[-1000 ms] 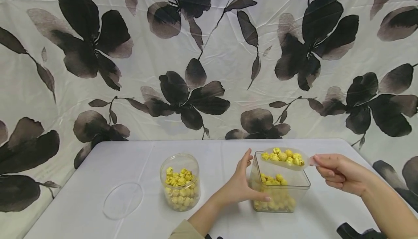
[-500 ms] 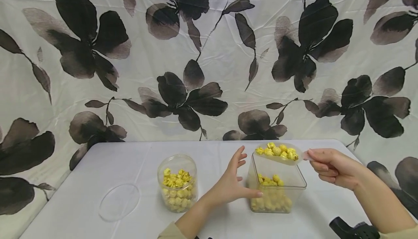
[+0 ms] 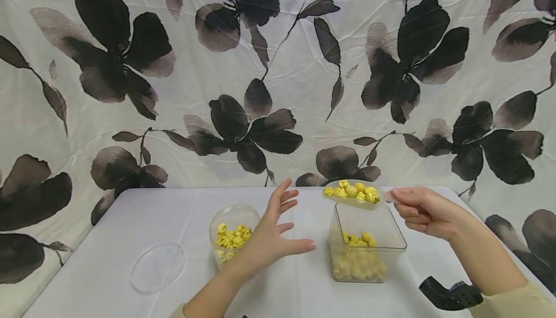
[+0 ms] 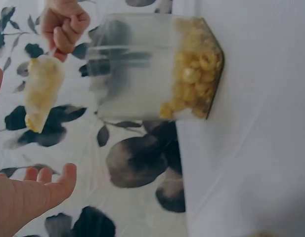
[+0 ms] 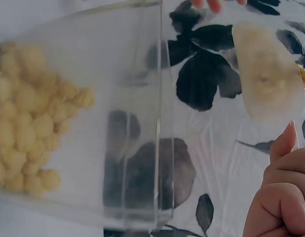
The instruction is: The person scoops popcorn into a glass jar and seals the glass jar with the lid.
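Observation:
My right hand (image 3: 419, 209) pinches the handle of a clear plastic scoop (image 3: 353, 194) heaped with yellow popcorn, held above the back left rim of a clear square container (image 3: 369, 250) partly filled with popcorn. The scoop (image 4: 41, 91) and that hand (image 4: 65, 22) also show in the left wrist view, beside the square container (image 4: 157, 69). My left hand (image 3: 271, 238) hovers open, fingers spread, between the square container and a round clear jar (image 3: 230, 233) of popcorn, touching neither. The right wrist view shows the scoop (image 5: 268, 74) from below and the container (image 5: 83, 123).
A round clear lid (image 3: 158, 267) lies flat on the white table (image 3: 108, 289) left of the jar. A floral black-and-white cloth (image 3: 260, 76) hangs behind the table. A black wrist strap (image 3: 449, 295) shows at the lower right.
My left hand let go of the square container's side and moved left and up, fingers spreading. The right hand carried the full scoop up and to the left.

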{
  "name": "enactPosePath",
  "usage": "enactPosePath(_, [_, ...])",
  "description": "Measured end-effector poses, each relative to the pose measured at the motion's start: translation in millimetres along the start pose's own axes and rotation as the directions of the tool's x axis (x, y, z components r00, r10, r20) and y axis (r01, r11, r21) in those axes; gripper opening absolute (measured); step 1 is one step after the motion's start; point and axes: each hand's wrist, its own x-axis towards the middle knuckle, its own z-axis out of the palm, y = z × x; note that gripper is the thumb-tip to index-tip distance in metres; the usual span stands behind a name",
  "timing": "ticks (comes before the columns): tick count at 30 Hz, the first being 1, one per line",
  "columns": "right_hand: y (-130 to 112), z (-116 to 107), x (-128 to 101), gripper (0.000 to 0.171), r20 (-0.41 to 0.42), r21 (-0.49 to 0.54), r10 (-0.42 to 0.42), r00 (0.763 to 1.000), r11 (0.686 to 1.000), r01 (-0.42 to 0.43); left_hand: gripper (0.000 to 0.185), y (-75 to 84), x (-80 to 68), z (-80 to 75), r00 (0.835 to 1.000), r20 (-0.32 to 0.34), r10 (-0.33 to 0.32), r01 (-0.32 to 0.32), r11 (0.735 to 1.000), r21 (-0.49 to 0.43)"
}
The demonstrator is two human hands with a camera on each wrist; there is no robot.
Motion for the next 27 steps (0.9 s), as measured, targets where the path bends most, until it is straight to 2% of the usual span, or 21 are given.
enactPosePath(3, [-2,6,9,0.031,-0.012,-0.013,0.008,1.000,1.000,-0.008,0.111,7.7,-7.9,-15.6,0.999,-0.038,0.018,-0.018,1.000,0.014])
enactPosePath(8, [-5,15,22,0.030,-0.033,-0.039,0.008,0.999,0.999,-0.010,0.111,11.9,-19.8,-46.0,0.993,-0.075,0.096,-0.089,0.992,0.090])
enactPosePath(14, [-7,23,34,0.030,-0.044,-0.057,0.012,0.999,0.998,-0.014,0.112,4.9,-34.7,-81.1,0.977,-0.142,0.157,-0.119,0.962,0.246])
enactPosePath(19, [-9,32,49,0.026,-0.050,-0.097,0.010,0.999,0.995,-0.015,0.112,-6.3,-46.1,-104.9,0.955,-0.175,0.240,-0.177,0.932,0.315])
enactPosePath(22, [-9,38,59,0.023,-0.071,-0.117,0.028,0.997,0.993,-0.036,0.114,-16.1,-52.2,-114.4,0.960,-0.175,0.220,-0.149,0.926,0.348])
enactPosePath(27, [-7,46,74,0.029,-0.125,-0.140,0.074,0.989,0.986,-0.091,0.118,-41.2,-55.6,-118.3,0.986,-0.129,0.106,-0.047,0.917,0.396])
